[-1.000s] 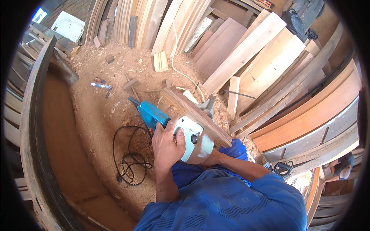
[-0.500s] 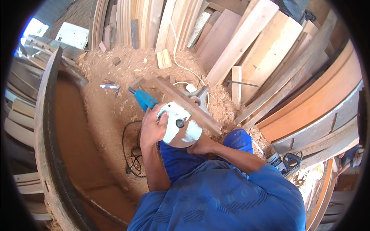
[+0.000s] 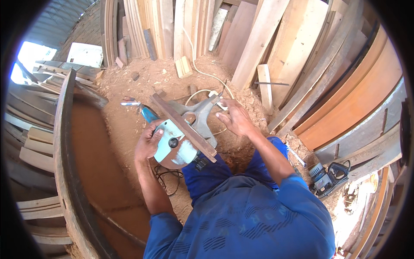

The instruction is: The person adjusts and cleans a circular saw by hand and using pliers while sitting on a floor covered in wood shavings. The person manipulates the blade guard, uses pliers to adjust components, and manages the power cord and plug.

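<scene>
My left hand [image 3: 148, 140] is closed around a power tool [image 3: 163, 148] with a rounded, scuffed teal-and-white housing, a black knob and a blue handle. A narrow brown wooden board [image 3: 183, 126] runs slantwise along the tool's right side; whether it is fixed to the tool I cannot tell. Beyond the board stands a grey metal piece with splayed arms [image 3: 200, 116], partly hidden by it. Close to the upper end of that piece, my right hand [image 3: 236, 118] has its thumb and fingers apart with nothing between them. A white extension socket [image 3: 214, 96] lies near its fingertips.
Sawdust covers the ground [image 3: 129, 153]. A pale cable [image 3: 196, 64] crosses it, and a dark cord [image 3: 166, 175] coils left of my knees. Planks [image 3: 261, 43] lean at the back and right. A long curved timber [image 3: 62, 142] borders the left. Another power tool [image 3: 327, 179] lies at right.
My right hand has come from beneath the power tool up to the right, beside the grey metal piece. The power tool and board have shifted left and slightly nearer. The view has shifted too.
</scene>
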The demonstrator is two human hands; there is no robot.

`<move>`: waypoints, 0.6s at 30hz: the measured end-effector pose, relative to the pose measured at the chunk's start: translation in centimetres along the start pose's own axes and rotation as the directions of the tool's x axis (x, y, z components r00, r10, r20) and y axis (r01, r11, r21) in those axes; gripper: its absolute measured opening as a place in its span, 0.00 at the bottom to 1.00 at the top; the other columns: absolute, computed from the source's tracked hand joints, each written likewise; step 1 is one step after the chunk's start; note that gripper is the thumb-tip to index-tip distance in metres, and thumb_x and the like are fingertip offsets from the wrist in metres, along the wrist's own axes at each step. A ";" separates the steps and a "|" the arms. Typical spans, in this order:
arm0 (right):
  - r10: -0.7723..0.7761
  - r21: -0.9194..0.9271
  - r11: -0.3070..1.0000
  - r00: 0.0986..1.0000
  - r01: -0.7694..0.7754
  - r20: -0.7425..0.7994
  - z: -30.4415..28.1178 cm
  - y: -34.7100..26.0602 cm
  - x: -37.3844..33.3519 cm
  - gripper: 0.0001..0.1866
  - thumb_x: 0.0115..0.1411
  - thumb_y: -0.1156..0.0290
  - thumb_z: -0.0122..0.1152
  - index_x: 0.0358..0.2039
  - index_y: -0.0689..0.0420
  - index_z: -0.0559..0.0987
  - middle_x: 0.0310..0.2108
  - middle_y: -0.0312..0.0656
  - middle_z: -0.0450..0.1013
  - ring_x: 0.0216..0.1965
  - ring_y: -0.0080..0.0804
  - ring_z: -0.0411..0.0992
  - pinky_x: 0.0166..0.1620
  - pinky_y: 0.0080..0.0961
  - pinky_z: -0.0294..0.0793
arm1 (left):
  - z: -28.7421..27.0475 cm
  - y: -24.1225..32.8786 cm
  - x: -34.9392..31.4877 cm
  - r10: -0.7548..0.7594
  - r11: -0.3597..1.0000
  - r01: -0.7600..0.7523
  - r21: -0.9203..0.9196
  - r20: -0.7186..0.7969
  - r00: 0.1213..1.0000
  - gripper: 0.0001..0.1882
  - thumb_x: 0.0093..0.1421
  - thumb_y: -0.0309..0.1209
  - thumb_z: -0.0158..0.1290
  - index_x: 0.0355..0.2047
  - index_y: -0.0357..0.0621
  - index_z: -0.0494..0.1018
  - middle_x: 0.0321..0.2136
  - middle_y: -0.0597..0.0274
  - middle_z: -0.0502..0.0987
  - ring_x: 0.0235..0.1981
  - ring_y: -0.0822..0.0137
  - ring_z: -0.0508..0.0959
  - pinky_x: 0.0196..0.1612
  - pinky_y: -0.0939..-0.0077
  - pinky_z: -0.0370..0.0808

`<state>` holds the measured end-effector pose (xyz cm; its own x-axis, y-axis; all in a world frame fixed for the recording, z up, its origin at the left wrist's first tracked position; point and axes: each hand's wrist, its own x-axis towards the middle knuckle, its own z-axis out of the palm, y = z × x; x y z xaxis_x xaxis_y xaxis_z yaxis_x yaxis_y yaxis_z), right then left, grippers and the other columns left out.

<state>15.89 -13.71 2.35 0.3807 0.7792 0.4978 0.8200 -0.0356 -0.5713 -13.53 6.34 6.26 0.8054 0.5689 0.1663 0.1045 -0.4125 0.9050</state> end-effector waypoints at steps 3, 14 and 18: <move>0.230 -0.094 0.973 0.933 -0.212 0.277 1.0 -1.5 2.5 0.18 0.68 0.61 0.56 0.40 0.67 0.78 0.39 0.60 0.77 0.40 0.56 0.78 0.48 0.48 0.76 | 0.0 -0.1 -0.7 -0.001 1.000 0.001 0.017 0.006 1.000 0.15 0.71 0.28 0.51 0.56 0.37 0.73 0.49 0.62 0.76 0.50 0.71 0.72 0.56 0.75 0.68; 0.349 -0.134 0.932 0.934 -0.336 0.084 5.2 -1.6 3.8 0.18 0.62 0.61 0.56 0.29 0.65 0.82 0.26 0.61 0.77 0.29 0.59 0.78 0.36 0.50 0.78 | 3.8 6.1 3.5 -0.281 0.639 0.479 0.603 -0.396 0.874 0.40 0.66 0.68 0.34 0.54 0.46 0.74 0.47 0.34 0.78 0.53 0.33 0.75 0.58 0.46 0.69; 0.370 -0.176 0.913 0.929 -0.367 -0.021 6.7 -0.7 4.6 0.19 0.60 0.60 0.56 0.24 0.64 0.82 0.27 0.59 0.78 0.29 0.55 0.79 0.36 0.47 0.79 | 4.4 6.2 4.6 -0.353 0.563 0.516 0.645 -0.377 0.856 0.49 0.60 0.75 0.37 0.58 0.43 0.73 0.53 0.32 0.75 0.59 0.36 0.71 0.62 0.47 0.67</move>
<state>14.22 -5.87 0.62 0.6658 0.6973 0.2653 0.6841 -0.4287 -0.5900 -6.62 3.29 10.89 0.4329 0.9010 -0.0292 0.8510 -0.3978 0.3427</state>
